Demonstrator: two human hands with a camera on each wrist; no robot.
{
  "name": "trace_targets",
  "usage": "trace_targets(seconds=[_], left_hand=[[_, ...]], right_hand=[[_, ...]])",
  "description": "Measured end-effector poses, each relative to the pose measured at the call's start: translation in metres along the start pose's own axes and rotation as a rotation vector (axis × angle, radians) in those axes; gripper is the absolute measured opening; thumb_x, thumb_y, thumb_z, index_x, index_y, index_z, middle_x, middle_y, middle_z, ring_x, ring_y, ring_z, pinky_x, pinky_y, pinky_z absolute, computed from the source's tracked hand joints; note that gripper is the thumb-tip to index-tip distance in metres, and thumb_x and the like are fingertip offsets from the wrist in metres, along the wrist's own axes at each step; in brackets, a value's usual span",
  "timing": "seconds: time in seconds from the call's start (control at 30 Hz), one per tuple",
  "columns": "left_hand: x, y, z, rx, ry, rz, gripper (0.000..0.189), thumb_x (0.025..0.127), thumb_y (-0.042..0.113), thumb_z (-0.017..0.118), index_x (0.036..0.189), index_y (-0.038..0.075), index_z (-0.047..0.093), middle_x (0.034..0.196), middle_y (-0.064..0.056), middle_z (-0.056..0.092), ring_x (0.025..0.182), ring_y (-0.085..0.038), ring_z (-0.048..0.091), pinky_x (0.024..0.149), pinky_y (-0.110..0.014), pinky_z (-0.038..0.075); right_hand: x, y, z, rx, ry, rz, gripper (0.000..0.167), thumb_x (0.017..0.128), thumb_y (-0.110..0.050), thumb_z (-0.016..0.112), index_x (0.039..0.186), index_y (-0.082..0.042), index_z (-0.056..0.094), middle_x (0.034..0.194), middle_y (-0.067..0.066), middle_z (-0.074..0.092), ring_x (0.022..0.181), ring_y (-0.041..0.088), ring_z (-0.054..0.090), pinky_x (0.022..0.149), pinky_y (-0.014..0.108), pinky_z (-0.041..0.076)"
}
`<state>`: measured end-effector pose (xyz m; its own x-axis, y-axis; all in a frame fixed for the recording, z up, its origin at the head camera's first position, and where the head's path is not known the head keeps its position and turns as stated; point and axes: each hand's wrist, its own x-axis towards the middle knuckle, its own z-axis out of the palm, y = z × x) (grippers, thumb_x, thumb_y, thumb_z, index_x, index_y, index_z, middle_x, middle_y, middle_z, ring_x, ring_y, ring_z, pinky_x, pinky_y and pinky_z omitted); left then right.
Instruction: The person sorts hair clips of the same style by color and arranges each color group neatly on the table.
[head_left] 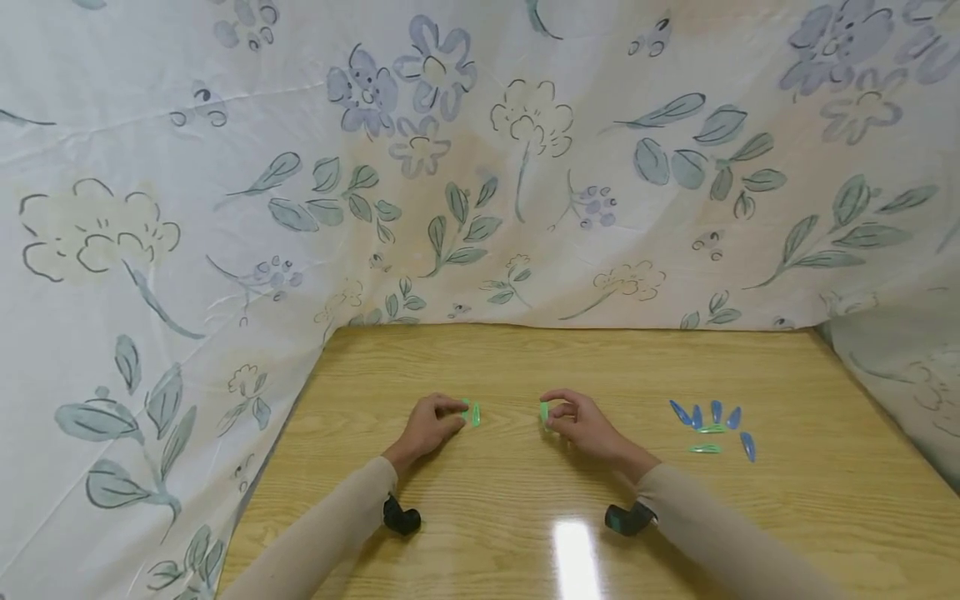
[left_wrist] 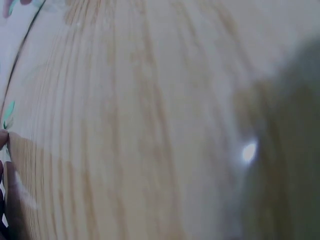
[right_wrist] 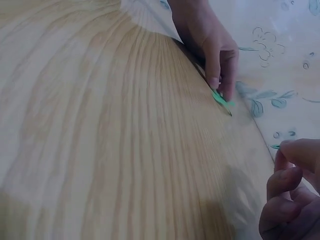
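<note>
With thumb and fingers, my left hand (head_left: 433, 427) pinches a green hair clip (head_left: 465, 410) at the tabletop. Just right of it a second green clip (head_left: 476, 415) lies on the wood. My right hand (head_left: 588, 427) holds another green clip (head_left: 544, 415) between thumb and fingertips, a little above the table. In the right wrist view, the left hand (right_wrist: 210, 45) has its fingertips down at the green clips (right_wrist: 222, 100), while the right hand (right_wrist: 292, 195) shows curled fingers and a clip tip (right_wrist: 274, 146). Only a bit of fingers (left_wrist: 3, 139) appears in the left wrist view.
Several blue hair clips (head_left: 716, 411) lie at the right of the wooden table (head_left: 495, 500). Among them are two green ones, one upper clip (head_left: 712, 429) and one lower clip (head_left: 705, 449). A floral cloth (head_left: 480, 208) hangs along the table's back and sides.
</note>
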<state>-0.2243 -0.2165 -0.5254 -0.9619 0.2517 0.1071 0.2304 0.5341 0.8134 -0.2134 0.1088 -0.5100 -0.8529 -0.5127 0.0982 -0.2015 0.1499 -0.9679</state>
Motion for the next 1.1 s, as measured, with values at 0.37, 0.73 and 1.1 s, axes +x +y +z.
trace_targets(seconds=[0.37,0.73,1.1], left_hand=[[0.001,-0.001,0.001,-0.01,0.011,0.013,0.019,0.092,0.006,0.072,0.11,0.006,0.077,0.108,-0.006,0.065,0.105,-0.028,0.058,0.094,-0.049,0.047],[0.0,-0.001,0.0,-0.005,0.006,0.0,0.019,0.091,0.005,0.073,0.11,0.006,0.077,0.11,-0.007,0.066,0.107,-0.028,0.058,0.095,-0.048,0.046],[0.0,-0.003,0.0,0.001,-0.009,-0.004,0.019,0.091,0.006,0.072,0.109,0.007,0.077,0.111,-0.006,0.065,0.108,-0.028,0.056,0.096,-0.049,0.045]], right_hand=[[0.026,0.001,0.029,0.031,-0.037,-0.002,0.041,0.098,0.003,0.057,0.135,0.015,0.044,0.097,0.025,0.064,0.058,0.008,0.043,0.05,0.019,0.036],[0.05,0.006,0.054,0.033,-0.012,0.015,0.04,0.096,0.004,0.061,0.133,0.011,0.048,0.095,0.022,0.068,0.066,0.012,0.049,0.058,0.021,0.04],[0.073,0.001,0.068,-0.007,0.001,-0.003,0.037,0.094,0.007,0.062,0.129,0.013,0.051,0.091,0.021,0.068,0.065,0.011,0.052,0.057,0.021,0.041]])
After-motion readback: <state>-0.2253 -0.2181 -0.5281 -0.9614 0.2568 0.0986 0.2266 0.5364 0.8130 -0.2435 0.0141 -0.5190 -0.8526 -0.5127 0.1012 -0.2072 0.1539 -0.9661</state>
